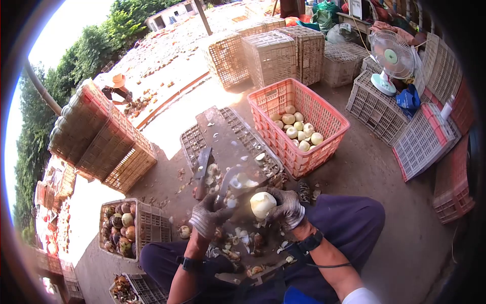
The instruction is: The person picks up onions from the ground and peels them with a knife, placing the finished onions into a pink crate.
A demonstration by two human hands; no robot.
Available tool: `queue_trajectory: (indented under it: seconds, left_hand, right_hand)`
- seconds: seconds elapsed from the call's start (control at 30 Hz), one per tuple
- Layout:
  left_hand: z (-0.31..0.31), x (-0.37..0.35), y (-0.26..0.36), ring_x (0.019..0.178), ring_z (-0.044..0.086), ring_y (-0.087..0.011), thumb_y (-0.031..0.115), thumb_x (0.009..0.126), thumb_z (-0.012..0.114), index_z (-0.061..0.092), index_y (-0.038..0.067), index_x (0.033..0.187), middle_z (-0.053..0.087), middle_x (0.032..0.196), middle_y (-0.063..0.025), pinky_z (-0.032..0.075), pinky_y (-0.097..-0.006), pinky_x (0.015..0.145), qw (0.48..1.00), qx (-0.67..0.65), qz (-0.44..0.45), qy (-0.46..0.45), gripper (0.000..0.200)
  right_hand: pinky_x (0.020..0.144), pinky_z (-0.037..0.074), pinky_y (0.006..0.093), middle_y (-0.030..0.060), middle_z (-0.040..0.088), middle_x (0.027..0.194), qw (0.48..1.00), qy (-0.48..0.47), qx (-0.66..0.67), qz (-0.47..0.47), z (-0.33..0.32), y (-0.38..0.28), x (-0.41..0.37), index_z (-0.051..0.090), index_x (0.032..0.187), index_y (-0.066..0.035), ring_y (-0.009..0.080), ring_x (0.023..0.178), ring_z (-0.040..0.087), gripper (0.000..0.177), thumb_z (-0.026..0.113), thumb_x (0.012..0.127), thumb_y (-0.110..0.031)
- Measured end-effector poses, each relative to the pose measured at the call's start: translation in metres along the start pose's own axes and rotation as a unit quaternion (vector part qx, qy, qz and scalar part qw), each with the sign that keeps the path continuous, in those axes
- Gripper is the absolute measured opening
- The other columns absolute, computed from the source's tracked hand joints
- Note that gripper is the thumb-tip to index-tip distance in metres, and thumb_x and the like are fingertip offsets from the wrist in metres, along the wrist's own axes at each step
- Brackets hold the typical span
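Note:
My left hand [206, 217], in a dirty striped glove, is closed around the lower end of a curved grey blade [226, 182], partly blurred. To its right, my gloved right hand [287, 209] grips a pale peeled round fruit [262, 204], with a cut edge at its top. Both hands are above my lap, at the near end of a worn board [217, 133]. Shell and peel scraps lie about them. A flat dark blade [203, 163] rests on the board's left side.
A red crate [316, 154] holds several peeled fruits beyond my right hand. Unpeeled brown fruits [125, 233] fill a crate at the left. Stacked crates [114, 147] stand behind it; a fan [392, 55] is at the right. Another person [117, 86] crouches at the far left.

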State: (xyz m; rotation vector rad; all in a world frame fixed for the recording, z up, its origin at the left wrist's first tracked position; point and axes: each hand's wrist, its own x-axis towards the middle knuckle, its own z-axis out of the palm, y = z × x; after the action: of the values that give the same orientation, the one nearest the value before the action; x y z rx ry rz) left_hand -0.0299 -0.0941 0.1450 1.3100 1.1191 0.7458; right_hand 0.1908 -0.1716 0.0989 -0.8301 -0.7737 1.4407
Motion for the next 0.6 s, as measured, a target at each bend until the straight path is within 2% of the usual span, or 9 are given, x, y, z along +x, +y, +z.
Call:
queue_trajectory:
  seconds: [0.07,0.1,0.17,0.27,0.33,0.47,0.57,0.6]
  left_hand:
    - [0.000,-0.016,-0.005,0.060,0.050,-0.0076,0.009,0.080,0.070,0.065,-0.002,0.107,0.055,0.068,0.0016,0.043,-0.0233,0.055,0.997,-0.044,-0.060,0.010,0.031]
    - [0.000,-0.022,-0.010,0.059,0.051,-0.0069,0.012,0.086,0.066,0.066,-0.001,0.104,0.055,0.068,0.0018,0.042,-0.0233,0.053,0.999,-0.015,-0.051,-0.007,0.022]
    - [0.001,-0.034,-0.015,0.059,0.050,-0.0067,0.013,0.086,0.067,0.067,-0.001,0.102,0.056,0.068,0.0018,0.040,-0.0234,0.051,0.997,-0.020,-0.064,-0.034,0.021]
    - [0.004,-0.043,-0.022,0.059,0.049,-0.0062,0.013,0.085,0.068,0.066,0.000,0.102,0.056,0.069,0.0020,0.038,-0.0232,0.050,0.996,0.001,-0.044,-0.073,0.022]
    - [0.006,-0.046,-0.027,0.059,0.049,-0.0058,0.013,0.084,0.069,0.066,0.000,0.103,0.057,0.071,0.0022,0.037,-0.0231,0.050,0.995,0.026,-0.016,-0.098,0.024]
    - [0.004,-0.047,-0.029,0.063,0.049,-0.0047,0.013,0.084,0.069,0.065,0.001,0.107,0.057,0.076,0.0039,0.038,-0.0218,0.055,0.993,0.035,-0.041,-0.106,0.026]
    - [0.003,-0.047,-0.037,0.065,0.048,-0.0042,0.012,0.085,0.069,0.064,0.002,0.109,0.057,0.078,0.0040,0.038,-0.0210,0.056,0.995,0.015,-0.036,-0.090,0.027]
    - [0.004,-0.049,-0.038,0.065,0.048,-0.0042,0.012,0.085,0.068,0.064,0.002,0.110,0.058,0.079,0.0040,0.038,-0.0210,0.057,0.995,0.008,-0.047,-0.086,0.027]
  right_hand:
    - [0.068,0.056,0.0273,0.0118,0.068,0.101,0.999,-0.008,0.035,-0.019,0.008,-0.003,-0.006,0.059,0.118,0.007,0.0173,0.082,0.066,0.075,0.082,0.049,-0.009]
    - [0.067,0.055,0.0271,0.0115,0.068,0.101,0.999,-0.014,0.019,-0.030,0.007,0.001,-0.006,0.059,0.118,0.007,0.0169,0.081,0.066,0.075,0.082,0.049,-0.009]
    - [0.067,0.055,0.0267,0.0109,0.068,0.100,0.998,-0.026,-0.013,-0.054,0.006,0.007,-0.005,0.060,0.117,0.007,0.0161,0.080,0.066,0.075,0.081,0.048,-0.010]
    - [0.075,0.054,0.0284,0.0095,0.069,0.099,0.999,-0.050,-0.009,0.010,0.016,-0.013,-0.018,0.060,0.117,0.008,0.0156,0.086,0.065,0.075,0.080,0.046,-0.008]
    - [0.078,0.054,0.0288,0.0088,0.069,0.099,0.997,-0.077,0.002,-0.014,0.027,-0.023,-0.019,0.060,0.116,0.007,0.0150,0.087,0.064,0.074,0.080,0.047,-0.009]
    - [0.079,0.053,0.0287,0.0086,0.069,0.099,0.995,-0.100,0.022,-0.008,0.028,-0.022,-0.017,0.061,0.114,0.007,0.0145,0.088,0.064,0.073,0.083,0.048,-0.015]
    - [0.081,0.053,0.0288,0.0085,0.069,0.099,0.998,-0.060,-0.001,-0.007,0.016,-0.002,-0.012,0.061,0.114,0.007,0.0143,0.089,0.064,0.074,0.086,0.052,-0.023]
    - [0.081,0.053,0.0294,0.0091,0.069,0.100,0.997,-0.065,-0.010,-0.028,0.015,0.002,-0.011,0.061,0.114,0.008,0.0149,0.089,0.064,0.069,0.084,0.057,-0.023]
